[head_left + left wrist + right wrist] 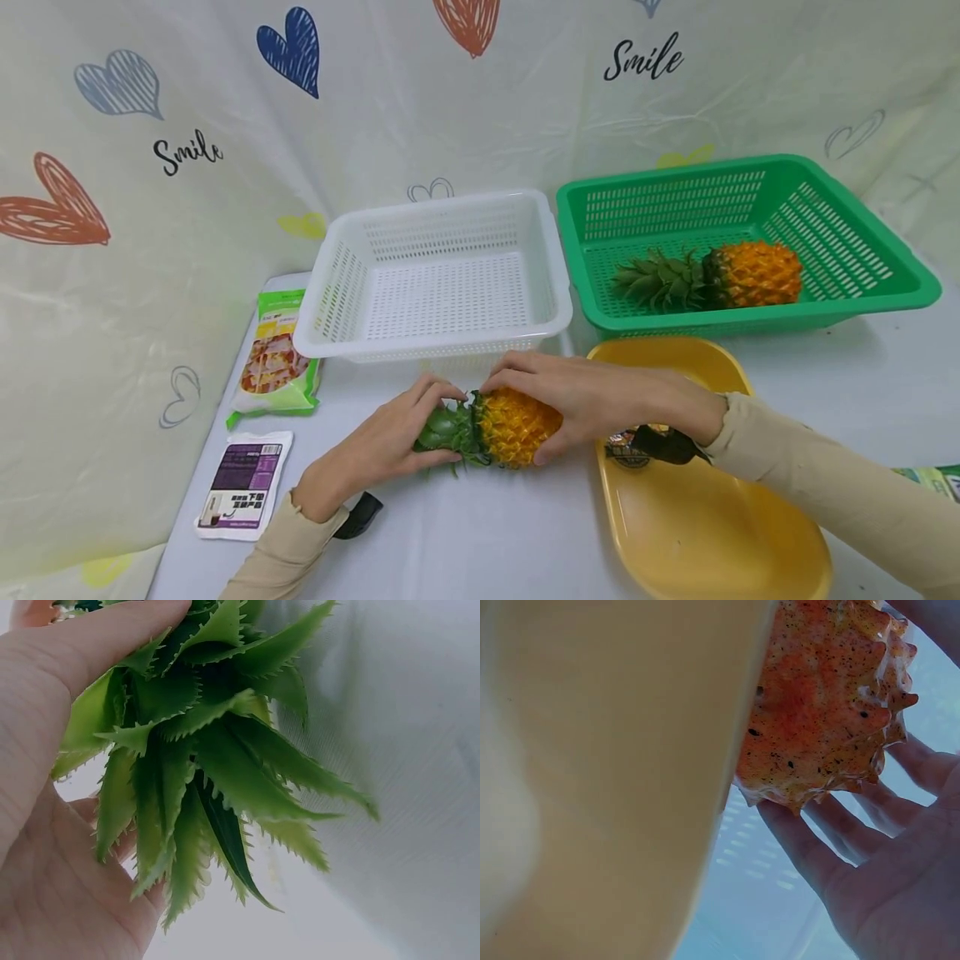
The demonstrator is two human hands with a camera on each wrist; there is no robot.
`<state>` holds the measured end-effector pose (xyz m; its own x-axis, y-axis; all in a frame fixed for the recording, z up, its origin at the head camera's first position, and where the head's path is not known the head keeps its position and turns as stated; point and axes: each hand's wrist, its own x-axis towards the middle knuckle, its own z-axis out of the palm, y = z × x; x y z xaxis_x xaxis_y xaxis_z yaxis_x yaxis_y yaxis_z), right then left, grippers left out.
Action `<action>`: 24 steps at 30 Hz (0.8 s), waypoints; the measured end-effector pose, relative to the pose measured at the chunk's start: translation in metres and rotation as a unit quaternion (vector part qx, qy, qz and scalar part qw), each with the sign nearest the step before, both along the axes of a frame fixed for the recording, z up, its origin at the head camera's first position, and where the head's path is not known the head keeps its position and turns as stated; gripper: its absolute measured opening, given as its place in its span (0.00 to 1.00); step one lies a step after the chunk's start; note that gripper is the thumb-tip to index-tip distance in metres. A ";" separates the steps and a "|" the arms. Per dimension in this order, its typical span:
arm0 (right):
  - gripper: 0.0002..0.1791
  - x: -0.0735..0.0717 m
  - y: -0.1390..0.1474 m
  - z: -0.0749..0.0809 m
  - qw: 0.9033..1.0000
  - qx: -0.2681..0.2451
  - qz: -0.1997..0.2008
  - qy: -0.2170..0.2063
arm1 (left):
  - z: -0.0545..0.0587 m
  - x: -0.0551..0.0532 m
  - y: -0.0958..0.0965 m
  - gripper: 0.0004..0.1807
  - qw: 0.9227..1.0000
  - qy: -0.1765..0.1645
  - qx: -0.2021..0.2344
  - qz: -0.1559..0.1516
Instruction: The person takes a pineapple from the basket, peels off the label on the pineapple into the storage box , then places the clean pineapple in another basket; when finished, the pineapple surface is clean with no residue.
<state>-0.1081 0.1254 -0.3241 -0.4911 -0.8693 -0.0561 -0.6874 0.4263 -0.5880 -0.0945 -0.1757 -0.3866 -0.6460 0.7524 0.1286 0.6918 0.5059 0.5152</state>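
Note:
A toy-like pineapple (517, 427) lies on its side on the white table, in front of the white basket. My left hand (384, 435) grips its green leafy crown (202, 750), thumb on one side and fingers on the other. Around the orange fruit end curls my right hand (581, 396), its fingers over the far side and thumb on the near side. In the right wrist view the knobbly, dark-specked fruit body (817, 712) sits at the fingertips, partly hidden by the yellow tray's edge.
The white basket (352, 337) stands behind the hands. To its right, a green basket (750, 323) contains another pineapple (757, 275). A yellow tray (712, 533) lies under my right forearm. On the left are a green food packet (277, 358) and a purple-and-white pouch (243, 485).

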 end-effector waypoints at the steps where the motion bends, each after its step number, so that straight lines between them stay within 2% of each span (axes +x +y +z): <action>1: 0.43 0.000 0.000 0.000 1.000 -0.003 0.001 0.001 | 0.000 0.000 0.000 0.35 1.000 0.000 0.000 0.000; 15: 0.39 0.002 -0.001 -0.003 0.999 -0.019 -0.021 0.021 | 0.001 -0.001 0.000 0.36 1.000 -0.002 0.003 -0.001; 21: 0.44 0.001 -0.003 -0.004 1.000 -0.006 -0.026 0.012 | 0.004 -0.003 -0.001 0.34 1.000 -0.018 -0.001 -0.002; 24: 0.45 0.001 -0.003 -0.005 0.999 0.000 -0.023 0.028 | 0.004 -0.003 -0.001 0.34 1.000 -0.025 -0.001 -0.002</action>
<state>-0.1071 0.1223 -0.3294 -0.5331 -0.8456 -0.0281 -0.6988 0.4588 -0.5489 -0.0973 -0.1763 -0.3829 -0.6477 0.7559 0.0949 0.6682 0.5039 0.5473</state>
